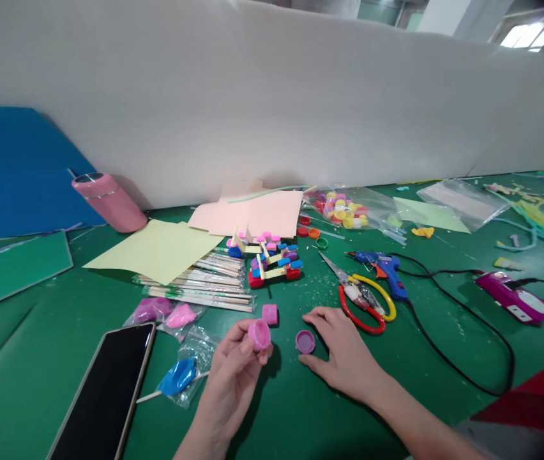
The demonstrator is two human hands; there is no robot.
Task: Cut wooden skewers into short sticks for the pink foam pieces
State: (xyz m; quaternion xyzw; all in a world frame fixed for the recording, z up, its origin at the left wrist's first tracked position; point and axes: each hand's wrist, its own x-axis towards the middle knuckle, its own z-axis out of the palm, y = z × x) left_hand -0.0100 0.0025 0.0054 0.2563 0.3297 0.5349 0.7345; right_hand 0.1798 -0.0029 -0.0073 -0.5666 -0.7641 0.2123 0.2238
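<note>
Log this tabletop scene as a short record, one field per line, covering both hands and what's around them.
Left hand: holding a pink cap, open side showing
Right hand: fingers spread around a purple cap; contact unclear
Between and beyond the hands: second pink cap on the green table
Right side: scissors with red and yellow handles, blue glue gun
Left side: phone, screen dark; blue lump in clear plastic
Toward the back: pink tumbler, clear bag of colored caps
</note>
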